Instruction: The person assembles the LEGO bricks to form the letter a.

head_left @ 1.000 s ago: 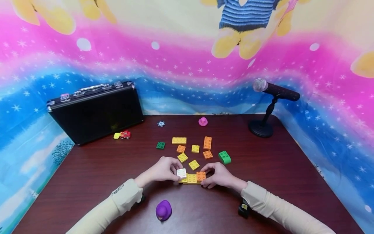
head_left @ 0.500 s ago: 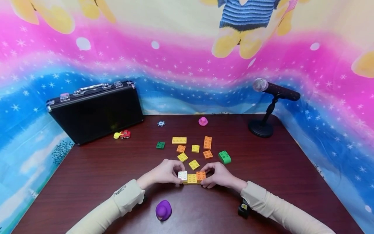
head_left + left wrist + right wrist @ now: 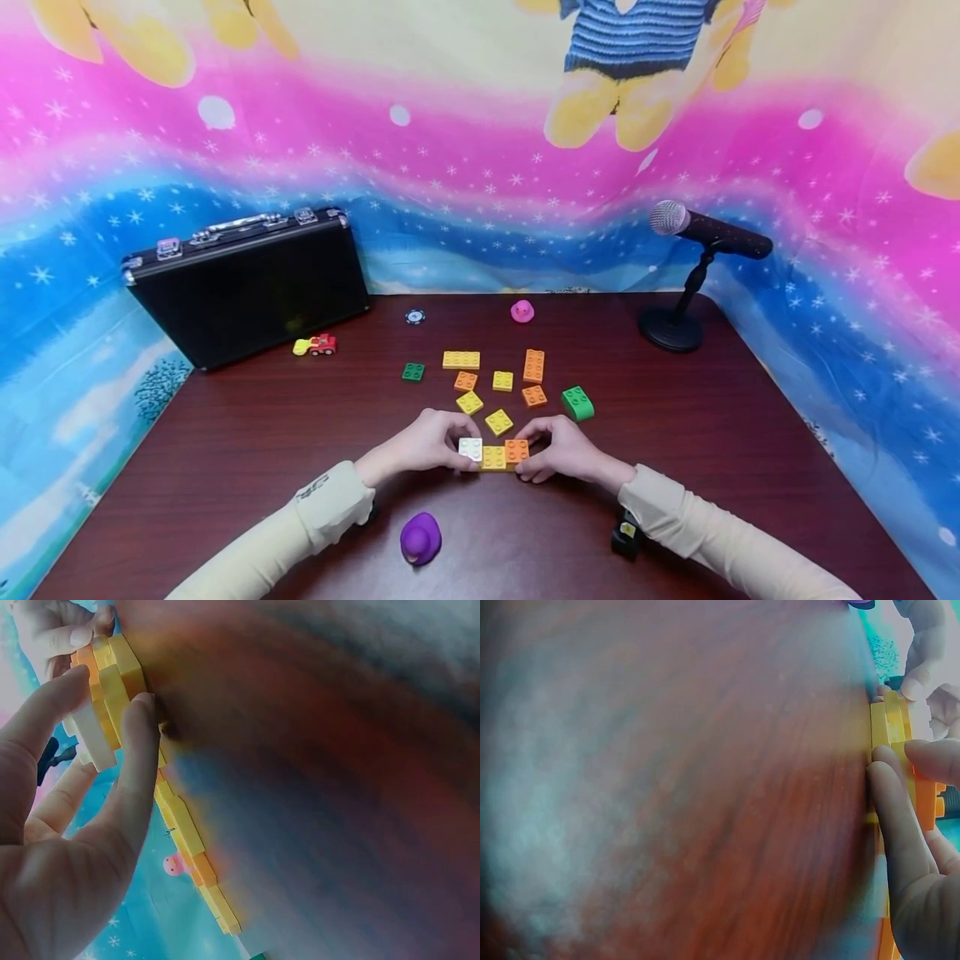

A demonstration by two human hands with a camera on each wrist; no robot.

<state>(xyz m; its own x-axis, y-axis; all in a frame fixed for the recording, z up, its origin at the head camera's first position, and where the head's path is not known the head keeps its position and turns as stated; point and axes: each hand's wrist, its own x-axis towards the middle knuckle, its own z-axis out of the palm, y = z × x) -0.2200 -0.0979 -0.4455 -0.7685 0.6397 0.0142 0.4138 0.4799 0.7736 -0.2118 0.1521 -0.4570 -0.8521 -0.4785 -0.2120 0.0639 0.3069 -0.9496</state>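
A low stack of toy building bricks sits on the table in the head view, with yellow bricks (image 3: 493, 457) in its middle and base. An orange brick (image 3: 517, 450) tops its right end and a white brick (image 3: 470, 448) its left end. My left hand (image 3: 423, 442) pinches the white brick between thumb and fingers. In the left wrist view the white brick (image 3: 90, 736) lies against a yellow layer, the thumb touching the yellow. My right hand (image 3: 561, 452) grips the stack's right end, fingers around the yellow and orange bricks. Whether the white brick is fully pressed on is unclear.
Loose yellow (image 3: 498, 422), orange (image 3: 534, 395) and green bricks (image 3: 577, 402) lie beyond the hands. A purple duck (image 3: 421, 538) sits in front. Farther back are a toy car (image 3: 315, 345), poker chip (image 3: 415, 317), pink duck (image 3: 522, 311), black case (image 3: 251, 287) and microphone (image 3: 712, 233).
My left hand has moved the white brick slightly right and down, from tilted above the stack's left end to level in line with the others. The right hand has stayed put.
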